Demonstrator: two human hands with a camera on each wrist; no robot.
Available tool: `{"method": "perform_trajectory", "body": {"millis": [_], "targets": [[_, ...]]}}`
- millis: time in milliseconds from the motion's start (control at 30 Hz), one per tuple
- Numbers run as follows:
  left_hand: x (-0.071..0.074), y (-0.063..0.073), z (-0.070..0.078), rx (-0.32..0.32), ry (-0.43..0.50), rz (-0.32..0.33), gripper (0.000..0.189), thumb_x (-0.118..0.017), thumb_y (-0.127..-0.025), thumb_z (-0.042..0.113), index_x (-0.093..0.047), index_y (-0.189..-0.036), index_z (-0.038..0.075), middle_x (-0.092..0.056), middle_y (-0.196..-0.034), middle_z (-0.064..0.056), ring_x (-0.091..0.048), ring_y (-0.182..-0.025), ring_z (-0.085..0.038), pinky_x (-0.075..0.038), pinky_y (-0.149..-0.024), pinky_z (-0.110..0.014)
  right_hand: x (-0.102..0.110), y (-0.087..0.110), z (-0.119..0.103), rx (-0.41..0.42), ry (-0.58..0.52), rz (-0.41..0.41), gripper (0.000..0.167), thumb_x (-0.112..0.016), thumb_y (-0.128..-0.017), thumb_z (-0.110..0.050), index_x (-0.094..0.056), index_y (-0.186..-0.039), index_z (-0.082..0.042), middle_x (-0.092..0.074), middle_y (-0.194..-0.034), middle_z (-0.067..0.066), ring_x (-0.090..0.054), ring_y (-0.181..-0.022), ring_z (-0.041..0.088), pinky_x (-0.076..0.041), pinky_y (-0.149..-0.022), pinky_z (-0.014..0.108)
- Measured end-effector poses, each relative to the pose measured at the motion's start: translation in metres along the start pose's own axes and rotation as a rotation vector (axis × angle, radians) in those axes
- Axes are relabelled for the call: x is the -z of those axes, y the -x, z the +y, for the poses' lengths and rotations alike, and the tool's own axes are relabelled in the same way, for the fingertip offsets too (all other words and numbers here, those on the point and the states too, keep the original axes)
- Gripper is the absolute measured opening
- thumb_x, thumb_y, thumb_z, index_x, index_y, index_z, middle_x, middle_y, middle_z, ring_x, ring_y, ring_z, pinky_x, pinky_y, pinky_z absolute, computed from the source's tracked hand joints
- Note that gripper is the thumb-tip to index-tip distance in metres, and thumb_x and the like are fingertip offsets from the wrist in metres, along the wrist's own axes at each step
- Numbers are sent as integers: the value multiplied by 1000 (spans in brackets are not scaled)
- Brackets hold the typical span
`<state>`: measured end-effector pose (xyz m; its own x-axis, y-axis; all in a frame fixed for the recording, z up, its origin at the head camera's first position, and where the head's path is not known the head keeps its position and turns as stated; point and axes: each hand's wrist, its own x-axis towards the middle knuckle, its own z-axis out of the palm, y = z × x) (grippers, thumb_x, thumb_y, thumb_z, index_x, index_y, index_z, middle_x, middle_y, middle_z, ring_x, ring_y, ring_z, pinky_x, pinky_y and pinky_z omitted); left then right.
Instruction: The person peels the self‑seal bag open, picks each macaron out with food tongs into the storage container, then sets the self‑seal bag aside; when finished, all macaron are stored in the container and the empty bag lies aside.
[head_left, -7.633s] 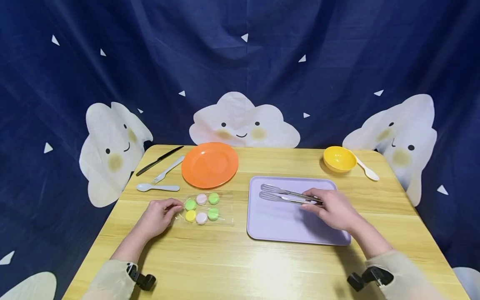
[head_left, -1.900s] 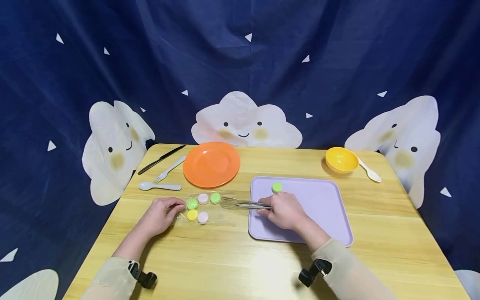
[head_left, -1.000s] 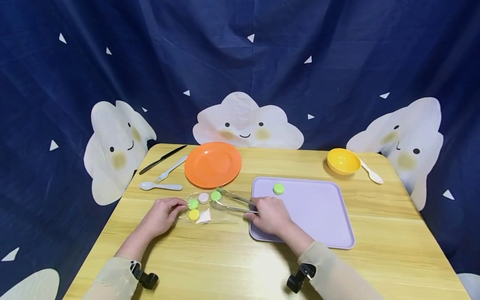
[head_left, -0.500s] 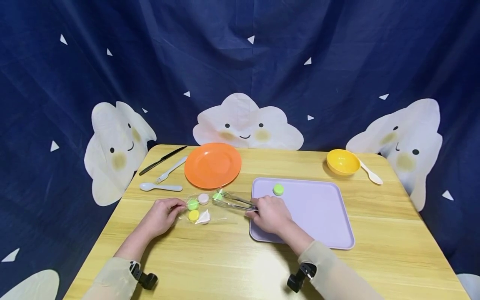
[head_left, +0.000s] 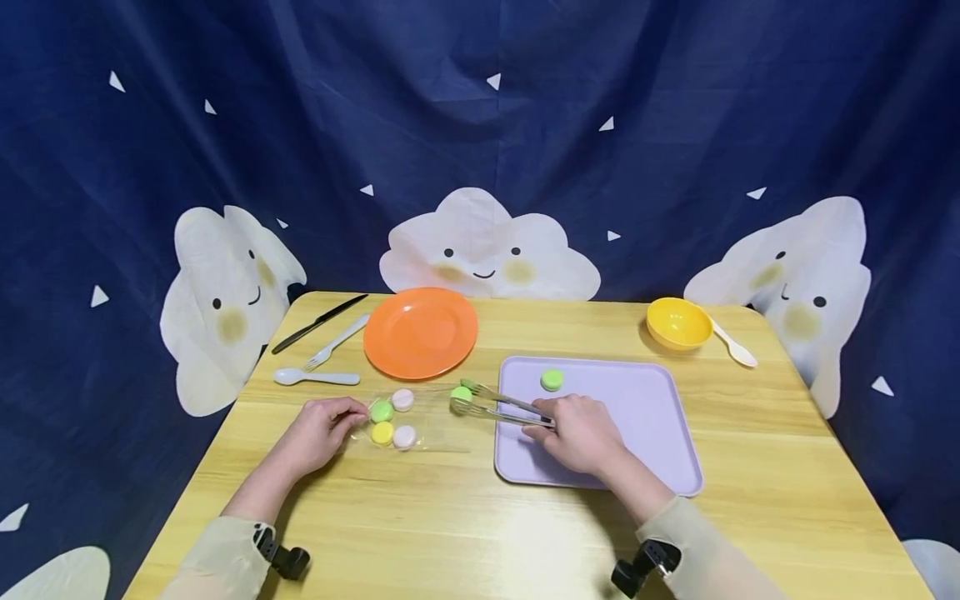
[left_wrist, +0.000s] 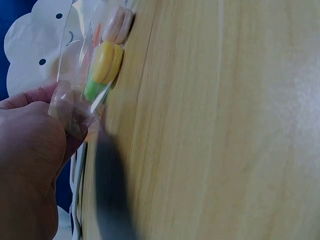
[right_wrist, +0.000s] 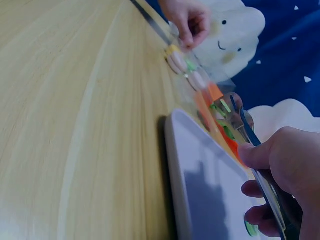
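In the head view, the metal tongs (head_left: 507, 415) lie nearly level across the table (head_left: 420, 517), long axis running left to right with a slight slant, their slotted heads pointing left and a little away from the person. The right hand (head_left: 581, 433) grips them by the rear end, above the purple tray (head_left: 615, 454), and a green macaron (head_left: 461, 394) sits between the heads, left of the tray, at the right end of a clear bag (head_left: 435, 435); whether it is free of the film I cannot tell. The bag also stretches left to right, its left end pinched by the left hand (head_left: 318, 429), with one green, one yellow and two pink macarons inside. The tray's left rim passes beneath the tongs, and another green macaron (head_left: 552, 380) lies near its far edge. Beyond the bag sits an orange plate (head_left: 421, 333), with a black knife (head_left: 318, 323), a fork (head_left: 336, 342) and a pale spoon (head_left: 317, 377) to its left; a yellow bowl (head_left: 679, 323) and a white spoon (head_left: 731, 343) stand far right. In the left wrist view, thumb and fingers pinch the bag's end, and its length runs up the picture. In the right wrist view, the fingers wrap the tongs, which slant up and leftward, heads towards the bag; the macaron there is blurred.
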<state>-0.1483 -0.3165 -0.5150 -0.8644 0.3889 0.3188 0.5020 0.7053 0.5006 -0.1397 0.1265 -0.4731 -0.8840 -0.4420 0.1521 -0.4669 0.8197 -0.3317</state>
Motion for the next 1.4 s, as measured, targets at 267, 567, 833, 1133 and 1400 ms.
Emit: {"method": "perform_trajectory", "body": {"millis": [267, 567, 833, 1133, 1400], "targets": [[4, 2, -1, -13, 11, 8, 17, -77, -95, -2, -79, -98, 15, -78, -96, 4, -73, -91, -14, -63, -77, -37, 24, 19, 26, -27, -20, 73, 22, -83, -92, -41, -79, -101, -22, -42, -57, -12, -44, -57, 12, -39, -50, 35], [7, 0, -1, 3, 18, -41, 15, -76, -96, 1, -79, -97, 15, -78, -97, -2, -73, -92, -14, -62, -77, -35, 55, 40, 60, -53, -29, 133, 28, -85, -91, -36, -82, -111, -17, -63, -68, -8, -57, -64, 15, -43, -52, 38], [10, -2, -1, 54, 25, -113, 13, -75, -98, 4, -78, -98, 17, -78, -98, 5, -71, -94, -10, -63, -82, -37, 79, 59, 90, -101, 22, 127, 25, -82, -93, -37, -80, -108, -17, -49, -59, -12, -51, -58, 14, -38, -48, 35], [13, -5, 2, 93, 27, -128, 14, -75, -98, 3, -78, -99, 16, -77, -97, 7, -70, -91, -9, -62, -80, -37, 81, 72, 115, -166, 85, 93, 21, -80, -94, -43, -72, -91, -24, -42, -58, -9, -48, -57, 17, -36, -47, 38], [9, -8, 1, 78, 7, -105, 14, -75, -99, 3, -79, -101, 16, -77, -100, 5, -71, -92, -10, -62, -80, -37, 61, 77, 127, -196, 88, 51, 28, -82, -93, -42, -78, -101, -16, -55, -65, -3, -51, -58, 19, -38, -47, 40]]}}
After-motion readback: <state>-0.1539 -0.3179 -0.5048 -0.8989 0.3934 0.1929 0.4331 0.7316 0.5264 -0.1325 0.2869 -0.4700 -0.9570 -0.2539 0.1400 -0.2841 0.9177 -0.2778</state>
